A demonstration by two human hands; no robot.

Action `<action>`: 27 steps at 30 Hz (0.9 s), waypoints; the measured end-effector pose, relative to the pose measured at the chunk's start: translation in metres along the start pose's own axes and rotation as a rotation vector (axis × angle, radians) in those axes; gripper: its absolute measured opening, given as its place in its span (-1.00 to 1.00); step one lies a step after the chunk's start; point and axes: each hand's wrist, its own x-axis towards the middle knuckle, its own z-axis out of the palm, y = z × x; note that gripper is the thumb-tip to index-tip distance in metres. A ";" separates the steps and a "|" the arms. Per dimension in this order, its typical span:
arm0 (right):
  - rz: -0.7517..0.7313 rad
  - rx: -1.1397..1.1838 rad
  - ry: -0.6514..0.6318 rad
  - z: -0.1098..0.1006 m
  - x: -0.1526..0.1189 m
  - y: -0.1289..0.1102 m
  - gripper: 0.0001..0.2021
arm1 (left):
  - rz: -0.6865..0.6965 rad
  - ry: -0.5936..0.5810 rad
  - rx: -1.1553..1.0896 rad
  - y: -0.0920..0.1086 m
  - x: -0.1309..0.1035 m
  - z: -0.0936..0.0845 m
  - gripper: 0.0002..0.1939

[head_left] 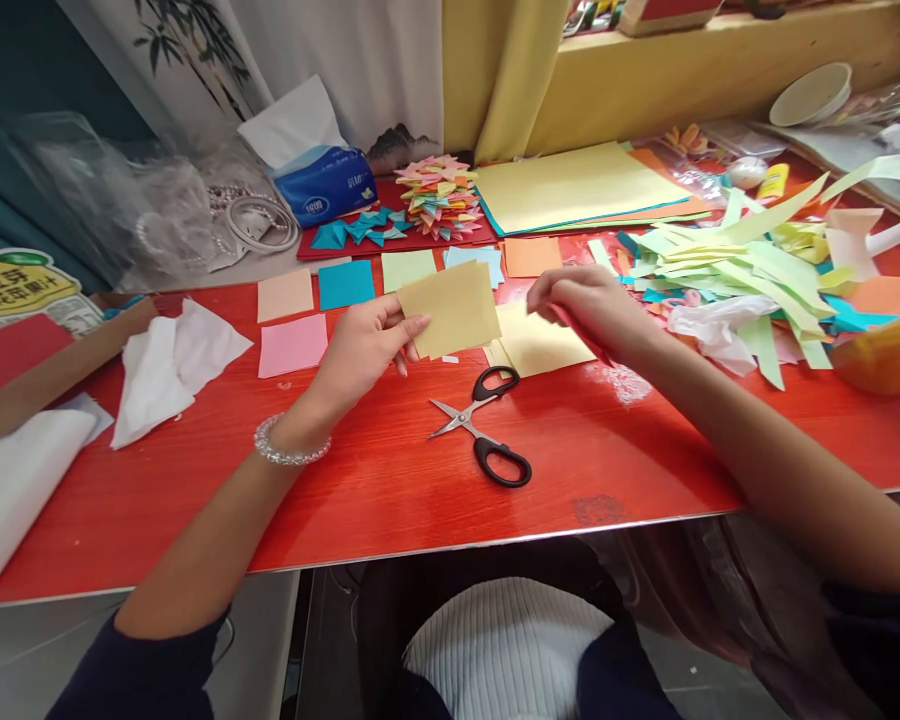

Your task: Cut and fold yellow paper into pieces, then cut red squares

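My left hand [379, 345] pinches a small stack of yellow paper squares [454, 310] between thumb and fingers, raised over the table. To its right, my right hand [589, 305] has its fingers curled. A narrow pinkish-red strip [581, 332] shows beneath its palm, and I cannot make out what it is. Under that hand lie more pale yellow sheets [544, 342]. Open scissors with black handles [463, 418] rest just in front of both hands. Behind my left hand are paper squares in peach [285, 295], blue [346, 284], pink [293, 347], pale green [407, 268] and orange [532, 257].
Green paper strips [742, 270] are heaped at the right. Folded paper pieces [439, 197] are stacked at the back, beside a blue tissue pack [326, 185] and large yellow sheets [577, 187]. Crumpled white tissue [169, 370] lies left on the red table [375, 480].
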 end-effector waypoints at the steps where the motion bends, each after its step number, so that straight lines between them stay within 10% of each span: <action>1: 0.016 -0.029 -0.039 0.005 -0.003 -0.004 -0.82 | 0.040 0.007 0.042 -0.001 -0.001 0.000 -0.85; 11: -0.141 -0.546 -0.140 0.031 -0.013 -0.012 -0.76 | 0.223 -0.001 0.501 -0.004 -0.008 0.010 -0.83; 27: -0.181 -0.650 -0.148 0.039 -0.017 -0.014 -0.80 | 0.402 0.006 0.623 -0.013 -0.007 0.008 -0.53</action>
